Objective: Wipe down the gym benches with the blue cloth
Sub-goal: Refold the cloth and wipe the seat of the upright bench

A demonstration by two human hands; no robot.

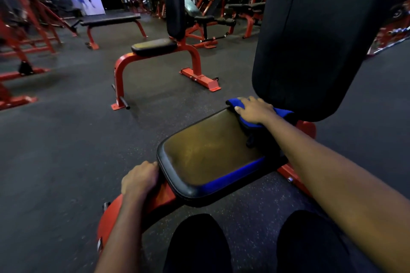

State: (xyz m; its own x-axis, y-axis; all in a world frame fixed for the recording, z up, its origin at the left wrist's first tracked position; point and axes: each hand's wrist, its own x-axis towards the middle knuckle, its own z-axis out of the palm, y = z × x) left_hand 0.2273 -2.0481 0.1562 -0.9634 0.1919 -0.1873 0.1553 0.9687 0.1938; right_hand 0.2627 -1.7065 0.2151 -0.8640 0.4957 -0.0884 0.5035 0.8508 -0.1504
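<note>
While the left hand (138, 178) curls its fingers (148, 164) over the seat pad (206, 155) edge to brace, the right hand (255, 109) presses the blue cloth (280, 113) flat, fingers spread, at the pad's far end.

The right hand (255, 109) lies palm down right of centre in the frame, fingers spread flat and pressing, its bare forearm stretching straight back to the lower right edge. The left hand (139, 178) sits low and left of centre, fingers curled closed in a grip (knuckles up), forearm running down to the bottom edge.
</note>
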